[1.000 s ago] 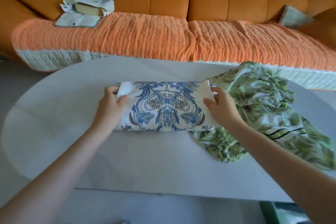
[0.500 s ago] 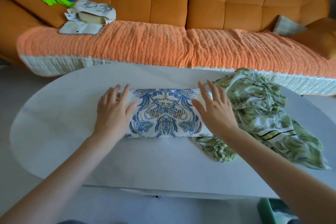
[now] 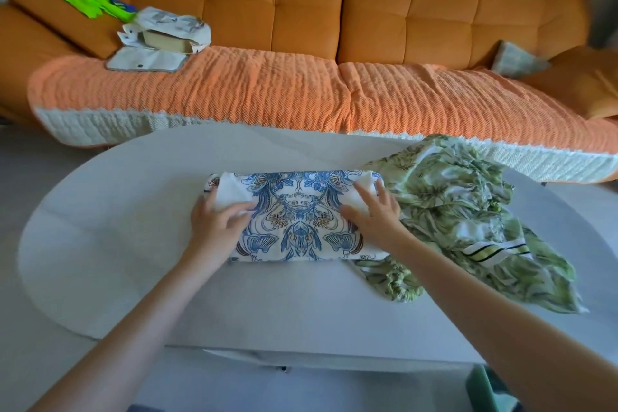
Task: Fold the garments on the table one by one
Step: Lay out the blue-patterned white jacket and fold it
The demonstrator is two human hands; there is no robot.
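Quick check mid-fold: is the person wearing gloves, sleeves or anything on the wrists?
No gloves: the left hand and right hand are bare. The left forearm and right forearm are uncovered right to the frame edge, so no sleeves show. No watch, bracelet or ring is visible on either side.
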